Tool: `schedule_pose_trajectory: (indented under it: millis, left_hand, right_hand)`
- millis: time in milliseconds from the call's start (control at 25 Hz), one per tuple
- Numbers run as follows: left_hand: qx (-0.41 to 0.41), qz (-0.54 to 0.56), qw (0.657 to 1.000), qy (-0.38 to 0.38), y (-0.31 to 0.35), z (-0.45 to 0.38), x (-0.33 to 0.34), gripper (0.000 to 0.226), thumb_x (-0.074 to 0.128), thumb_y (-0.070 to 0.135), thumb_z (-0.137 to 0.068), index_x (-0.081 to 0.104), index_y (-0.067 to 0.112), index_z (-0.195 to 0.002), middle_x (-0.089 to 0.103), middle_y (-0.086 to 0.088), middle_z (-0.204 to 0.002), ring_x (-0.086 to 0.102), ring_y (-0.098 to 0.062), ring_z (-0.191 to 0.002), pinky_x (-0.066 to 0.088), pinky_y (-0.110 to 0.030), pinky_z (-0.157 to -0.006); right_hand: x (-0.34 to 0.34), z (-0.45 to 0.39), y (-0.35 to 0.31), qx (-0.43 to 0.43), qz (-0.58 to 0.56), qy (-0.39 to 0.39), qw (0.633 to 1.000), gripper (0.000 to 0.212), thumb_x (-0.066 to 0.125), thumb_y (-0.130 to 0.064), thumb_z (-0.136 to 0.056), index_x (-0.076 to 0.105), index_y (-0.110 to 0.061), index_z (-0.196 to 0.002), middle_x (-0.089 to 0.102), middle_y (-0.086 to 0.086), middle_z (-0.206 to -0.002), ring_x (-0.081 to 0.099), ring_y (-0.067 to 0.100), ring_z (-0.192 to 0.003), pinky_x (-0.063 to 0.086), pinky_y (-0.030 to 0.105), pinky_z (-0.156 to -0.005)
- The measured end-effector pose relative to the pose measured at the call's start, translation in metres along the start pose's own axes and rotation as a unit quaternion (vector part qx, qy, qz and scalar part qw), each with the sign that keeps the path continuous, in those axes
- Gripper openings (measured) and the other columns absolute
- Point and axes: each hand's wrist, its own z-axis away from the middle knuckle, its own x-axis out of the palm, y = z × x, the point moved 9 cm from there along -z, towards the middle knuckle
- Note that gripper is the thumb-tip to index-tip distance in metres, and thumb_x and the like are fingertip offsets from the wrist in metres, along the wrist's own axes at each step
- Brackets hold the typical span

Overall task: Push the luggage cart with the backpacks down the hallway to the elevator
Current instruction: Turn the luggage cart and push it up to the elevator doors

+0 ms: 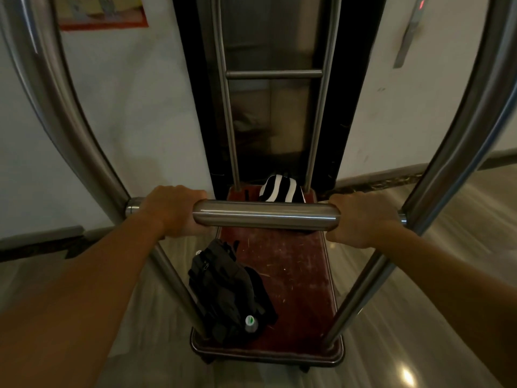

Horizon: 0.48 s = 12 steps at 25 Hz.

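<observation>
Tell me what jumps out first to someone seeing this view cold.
Two bare hands dominate: the left hand and right hand are wrapped around the ends of a thick polished steel push bar across the middle. Below it, on the cart's worn dark red deck, a black fabric backpack lies near-left and a black-and-white striped bag sits at the far end, before a dark-framed elevator door.

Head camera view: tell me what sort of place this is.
Probably a hotel hallway at a lift: a metal lift door in a dark frame, a call panel on the wall, and a luggage cart.
</observation>
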Motion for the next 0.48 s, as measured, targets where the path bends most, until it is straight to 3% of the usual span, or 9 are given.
schedule_pose_trajectory:
  millis: [200, 480]
  left_hand:
    - [-0.031, 0.005, 0.999, 0.01, 0.013, -0.064, 0.002, 0.043, 0.054, 0.074, -0.057, 0.051, 0.041, -0.084, 0.061, 0.012, -0.075, 0.058, -0.015, -0.067, 0.04, -0.032, -0.061]
    - [-0.038, 0.021, 0.999, 0.032, 0.046, -0.146, 0.004, 0.048, 0.054, 0.074, -0.055, 0.056, 0.038, -0.086, 0.06, 0.012, -0.072, 0.056, -0.01, -0.06, 0.042, -0.03, -0.058]
  right_hand:
    - [0.011, -0.058, 0.053, -0.024, -0.002, -0.008, 1.0, 0.042, 0.057, -0.067, -0.057, 0.048, -0.039, -0.087, 0.058, -0.01, -0.073, 0.055, 0.013, -0.061, 0.048, 0.034, -0.059]
    - [0.021, -0.122, 0.134, -0.014, -0.031, -0.032, 0.999, 0.05, 0.043, -0.072, -0.046, 0.048, -0.04, -0.083, 0.053, -0.015, -0.067, 0.048, 0.005, -0.059, 0.038, 0.032, -0.056]
